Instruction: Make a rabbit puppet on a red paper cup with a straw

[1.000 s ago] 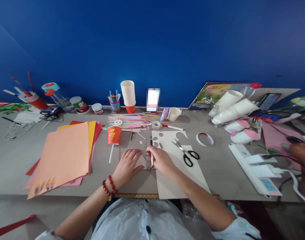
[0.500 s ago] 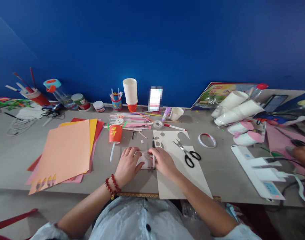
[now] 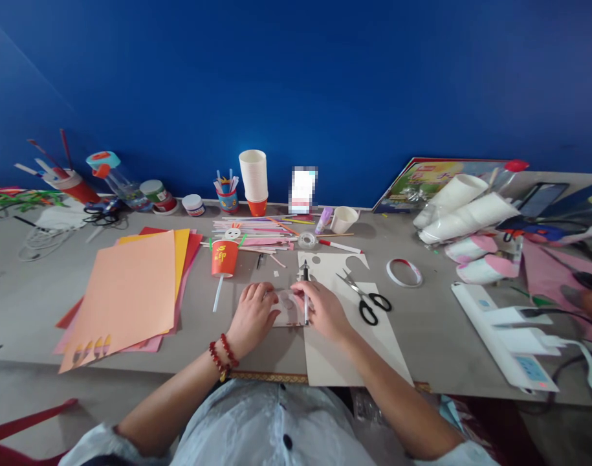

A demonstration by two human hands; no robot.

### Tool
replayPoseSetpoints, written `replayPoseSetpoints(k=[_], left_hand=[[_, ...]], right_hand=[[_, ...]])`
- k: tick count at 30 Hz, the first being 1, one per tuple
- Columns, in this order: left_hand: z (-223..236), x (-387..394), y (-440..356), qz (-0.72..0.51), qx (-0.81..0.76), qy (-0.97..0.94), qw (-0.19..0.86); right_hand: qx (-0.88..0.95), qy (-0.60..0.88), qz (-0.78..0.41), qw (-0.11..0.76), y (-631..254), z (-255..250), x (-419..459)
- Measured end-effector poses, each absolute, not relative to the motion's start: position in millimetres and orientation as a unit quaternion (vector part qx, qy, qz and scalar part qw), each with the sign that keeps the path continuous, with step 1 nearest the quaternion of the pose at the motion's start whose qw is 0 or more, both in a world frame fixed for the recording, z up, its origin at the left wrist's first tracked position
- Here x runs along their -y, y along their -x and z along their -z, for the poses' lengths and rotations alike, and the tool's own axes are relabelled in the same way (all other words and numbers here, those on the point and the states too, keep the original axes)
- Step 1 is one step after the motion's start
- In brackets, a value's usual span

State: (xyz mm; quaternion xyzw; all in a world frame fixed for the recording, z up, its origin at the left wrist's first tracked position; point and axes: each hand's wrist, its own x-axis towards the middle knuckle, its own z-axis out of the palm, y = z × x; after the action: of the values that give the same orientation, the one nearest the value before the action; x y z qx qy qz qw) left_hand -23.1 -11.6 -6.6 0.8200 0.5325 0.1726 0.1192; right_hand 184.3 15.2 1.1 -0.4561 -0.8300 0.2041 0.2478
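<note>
In front of me, a small clear plastic packet lies on the table. My left hand rests over its left side, fingers stretched out and the thumb apart. My right hand is closed on a pen with a black upper part and a clear barrel, and its fingertips touch the packet's right side. What lies inside the packet is hard to make out. Under my right wrist is a white sheet of card with round holes cut out, and black-handled scissors lie on it, blades partly apart.
A red paper-cup figure on a straw and stacked coloured paper lie to the left. Behind are straws, clear tape and stacked cups. A tape roll, power strip and another person's hand are on the right.
My right hand has shifted slightly right with the pen, which now stands farther from the packet's middle. My left hand still lies over the packet. The view has drifted a little.
</note>
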Motion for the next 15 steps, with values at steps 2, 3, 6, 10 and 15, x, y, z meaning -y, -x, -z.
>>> replayPoseSetpoints(k=[2,3,6,10,15], left_hand=[[5,11,22,-0.173,-0.535,-0.818,0.122],[4,10,21,-0.175,-0.535,-0.817,0.123],[3,10,21,-0.186,-0.533,-0.816,0.122],[6,9,22,-0.201,-0.521,-0.82,0.123],[5,9,24,-0.189,-0.519,-0.826,0.116]], right_hand=[[0.844,0.453,-0.175,0.227,-194,-8,-15],[0.853,0.453,-0.157,0.208,-200,-11,-14],[0.872,0.458,-0.101,0.143,-220,-12,-12],[0.876,0.466,-0.062,0.105,-237,-3,-8],[0.883,0.442,-0.08,0.132,-231,-1,-3]])
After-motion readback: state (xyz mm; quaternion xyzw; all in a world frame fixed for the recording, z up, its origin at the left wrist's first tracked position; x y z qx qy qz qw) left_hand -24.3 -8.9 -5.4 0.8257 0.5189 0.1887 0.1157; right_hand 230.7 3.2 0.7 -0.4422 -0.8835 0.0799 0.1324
